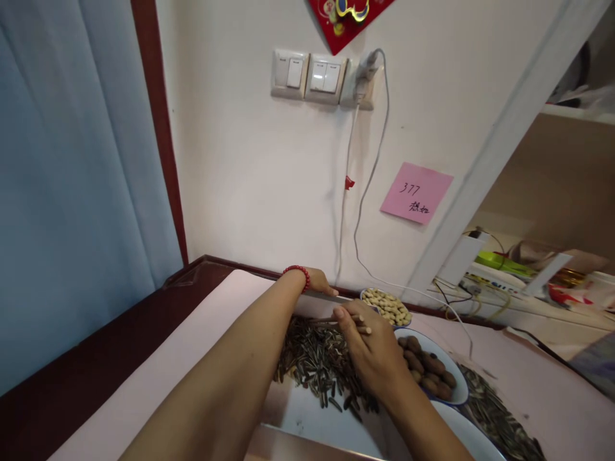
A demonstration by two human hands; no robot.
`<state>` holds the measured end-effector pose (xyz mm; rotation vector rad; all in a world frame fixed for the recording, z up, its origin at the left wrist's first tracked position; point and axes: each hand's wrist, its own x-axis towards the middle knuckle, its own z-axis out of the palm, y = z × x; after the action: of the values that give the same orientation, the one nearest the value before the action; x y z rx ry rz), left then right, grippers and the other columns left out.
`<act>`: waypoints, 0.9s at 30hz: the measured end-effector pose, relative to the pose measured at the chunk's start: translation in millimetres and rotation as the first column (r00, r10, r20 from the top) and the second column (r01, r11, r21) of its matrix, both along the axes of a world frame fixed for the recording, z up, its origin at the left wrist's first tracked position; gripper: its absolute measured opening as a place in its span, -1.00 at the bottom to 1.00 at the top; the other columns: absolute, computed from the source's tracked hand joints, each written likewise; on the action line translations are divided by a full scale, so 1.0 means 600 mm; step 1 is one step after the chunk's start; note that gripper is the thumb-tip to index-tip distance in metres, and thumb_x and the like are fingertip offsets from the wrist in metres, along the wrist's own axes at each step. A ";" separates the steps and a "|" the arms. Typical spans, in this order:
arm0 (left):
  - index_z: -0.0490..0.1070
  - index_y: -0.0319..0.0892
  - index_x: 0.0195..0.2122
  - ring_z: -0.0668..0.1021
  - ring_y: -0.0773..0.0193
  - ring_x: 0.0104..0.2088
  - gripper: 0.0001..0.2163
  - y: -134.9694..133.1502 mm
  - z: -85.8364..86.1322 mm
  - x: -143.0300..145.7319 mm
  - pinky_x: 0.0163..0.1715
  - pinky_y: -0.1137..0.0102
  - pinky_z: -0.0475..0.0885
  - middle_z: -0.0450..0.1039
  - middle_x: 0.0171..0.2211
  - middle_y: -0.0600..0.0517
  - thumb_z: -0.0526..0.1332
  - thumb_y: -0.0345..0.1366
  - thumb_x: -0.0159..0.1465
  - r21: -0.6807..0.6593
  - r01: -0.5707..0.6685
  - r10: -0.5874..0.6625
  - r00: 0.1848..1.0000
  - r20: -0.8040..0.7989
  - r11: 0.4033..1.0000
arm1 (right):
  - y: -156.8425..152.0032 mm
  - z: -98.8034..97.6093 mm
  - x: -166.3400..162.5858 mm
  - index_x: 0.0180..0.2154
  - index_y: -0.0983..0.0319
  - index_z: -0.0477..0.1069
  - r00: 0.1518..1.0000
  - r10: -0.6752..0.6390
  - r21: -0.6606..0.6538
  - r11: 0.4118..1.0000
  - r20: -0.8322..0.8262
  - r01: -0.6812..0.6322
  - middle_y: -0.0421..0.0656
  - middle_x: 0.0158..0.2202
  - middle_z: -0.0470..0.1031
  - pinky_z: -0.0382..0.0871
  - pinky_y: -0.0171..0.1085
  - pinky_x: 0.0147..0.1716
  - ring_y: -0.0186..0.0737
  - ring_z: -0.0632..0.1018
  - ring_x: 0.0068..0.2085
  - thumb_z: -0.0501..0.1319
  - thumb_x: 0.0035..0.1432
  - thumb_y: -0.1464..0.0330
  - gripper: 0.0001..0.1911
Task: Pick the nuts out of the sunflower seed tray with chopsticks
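Note:
My left hand (319, 282), with a red bead bracelet at the wrist, is at the far rim of a shallow metal tray (331, 428). It appears to grip that rim, though most of its fingers are hidden. In my right hand (372, 346) are wooden chopsticks (361, 324), held closed in the fingers, their shafts lying low over the seeds. Dark striped sunflower seeds (319, 362) are heaped across the far part of the tray, mixed with some thin reddish-brown bits. Bare metal shows at the tray's near side.
Right of the tray stand a bowl of peanuts (387, 306), a bowl of brown round nuts (432, 368) and a partly visible white bowl (464, 429). More sunflower seeds (500, 410) lie on the pink table cover (202, 333). A white cable (408, 282) hangs down to the table.

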<state>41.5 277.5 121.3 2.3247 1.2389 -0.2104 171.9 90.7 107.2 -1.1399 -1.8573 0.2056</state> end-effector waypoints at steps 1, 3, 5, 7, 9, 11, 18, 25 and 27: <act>0.45 -0.20 0.04 0.57 0.10 -0.02 -0.65 0.000 -0.001 0.008 0.00 0.08 0.51 0.49 0.04 -0.07 0.25 -0.05 0.39 0.004 -0.002 0.002 1.000 0.010 1.000 | 0.000 -0.001 -0.001 -0.36 0.19 0.41 1.000 -0.009 0.006 1.000 -0.004 0.009 -0.21 -0.39 0.45 0.24 -0.33 -0.32 -0.26 0.47 -0.34 0.02 0.50 0.20 -0.61; 0.45 -0.20 0.04 0.57 0.10 -0.02 -0.65 -0.002 -0.005 0.023 0.00 0.09 0.51 0.49 0.03 -0.07 0.25 -0.04 0.39 0.014 0.000 0.000 0.999 0.038 1.000 | 0.000 -0.002 -0.001 -0.35 0.19 0.42 1.000 -0.029 0.023 0.999 -0.009 0.029 -0.20 -0.37 0.46 0.24 -0.33 -0.30 -0.26 0.48 -0.32 0.02 0.49 0.20 -0.62; 0.46 -0.20 0.02 0.58 0.11 -0.04 -0.64 -0.007 -0.012 0.031 -0.01 0.10 0.51 0.50 0.01 -0.06 0.23 -0.02 0.40 0.023 0.005 -0.006 0.997 0.074 1.000 | 0.002 -0.003 0.000 -0.37 0.19 0.42 0.999 -0.050 0.043 0.998 -0.009 0.051 -0.20 -0.38 0.46 0.23 -0.31 -0.30 -0.25 0.48 -0.33 0.02 0.49 0.20 -0.61; 0.47 -0.21 -0.01 0.58 0.11 -0.06 -0.64 -0.010 -0.020 0.033 -0.03 0.11 0.52 0.52 -0.02 -0.04 0.22 -0.01 0.40 0.028 0.011 -0.014 0.994 0.109 1.000 | 0.002 -0.004 0.002 -0.38 0.20 0.41 0.998 -0.070 0.062 0.996 -0.012 0.070 -0.20 -0.39 0.45 0.22 -0.30 -0.31 -0.25 0.47 -0.34 0.02 0.49 0.19 -0.60; 0.49 -0.22 -0.05 0.59 0.11 -0.08 -0.64 -0.013 -0.026 0.031 -0.05 0.13 0.52 0.53 -0.06 -0.02 0.22 0.00 0.40 0.030 0.016 -0.020 0.990 0.137 0.999 | 0.002 -0.005 0.004 -0.38 0.20 0.41 0.996 -0.086 0.082 0.993 -0.018 0.087 -0.20 -0.40 0.44 0.23 -0.29 -0.32 -0.24 0.47 -0.34 0.01 0.49 0.18 -0.58; 0.49 -0.23 -0.06 0.60 0.10 -0.09 -0.64 -0.014 -0.030 0.027 -0.07 0.15 0.53 0.53 -0.08 -0.01 0.22 0.01 0.39 0.037 0.012 -0.018 0.987 0.160 0.999 | 0.002 -0.003 0.006 -0.37 0.21 0.41 0.994 -0.108 0.104 0.988 -0.032 0.111 -0.20 -0.40 0.43 0.25 -0.28 -0.31 -0.24 0.48 -0.33 0.00 0.50 0.19 -0.58; 0.48 -0.22 -0.04 0.59 0.13 -0.09 -0.66 -0.013 -0.038 0.026 -0.06 0.14 0.53 0.53 -0.06 -0.03 0.23 -0.03 0.40 0.092 0.001 -0.016 0.986 0.165 0.996 | 0.002 -0.001 0.008 -0.33 0.27 0.42 0.982 -0.174 0.134 0.974 -0.073 0.182 -0.20 -0.35 0.46 0.43 -0.23 -0.24 -0.28 0.51 -0.30 0.09 0.49 0.20 -0.63; 0.48 -0.19 -0.01 0.58 0.12 -0.04 -0.70 -0.017 -0.038 0.045 -0.01 0.12 0.52 0.51 0.00 -0.05 0.24 -0.07 0.40 0.133 0.063 -0.075 0.994 0.084 0.989 | 0.006 -0.005 0.005 -0.23 0.29 0.48 0.985 -0.169 0.078 0.982 -0.043 0.172 -0.17 -0.27 0.52 0.50 -0.18 -0.17 -0.26 0.56 -0.24 0.18 0.46 0.25 -0.74; 0.47 -0.18 0.01 0.57 0.13 -0.02 -0.71 -0.019 -0.039 0.053 0.00 0.11 0.51 0.50 0.03 -0.06 0.25 -0.10 0.40 0.140 0.101 -0.109 0.992 0.056 0.985 | 0.007 -0.005 0.007 -0.23 0.29 0.48 0.983 -0.174 0.064 0.982 -0.049 0.177 -0.18 -0.27 0.53 0.51 -0.19 -0.17 -0.26 0.57 -0.25 0.19 0.45 0.25 -0.74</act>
<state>73.5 266.4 97.9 2.4969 1.1334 -0.0886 176.3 94.7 104.0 -1.2347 -1.7019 0.0651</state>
